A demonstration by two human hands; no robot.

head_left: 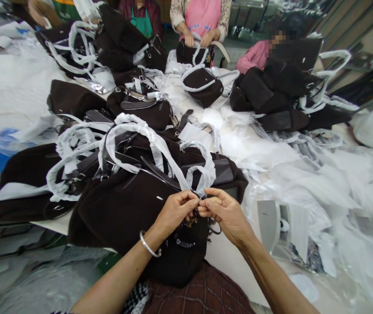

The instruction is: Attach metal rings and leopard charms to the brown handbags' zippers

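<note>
A dark brown handbag (114, 222) lies in front of me at the table's edge, its lower corner over my lap. White wrapping covers its looped handle (165, 150), which reaches down to my fingers. My left hand (175, 211), with a silver bangle on the wrist, is closed in a pinch at the handle's lower end. Opposite it, my right hand (222, 213) is also pinched, its fingertips almost touching the left ones. What they grip is too small to make out. Below the fingers hang gold-coloured metal pieces (191, 223) and a silver-coloured fitting (184, 243) against the dark fabric.
More dark bags (26, 174) crowd the left and a pile of bags (271, 87) stands at the back right. White wrapping sheets (304, 174) cover the table's right side. Across the table, a person in a pink apron (202, 17) handles another bag (189, 54).
</note>
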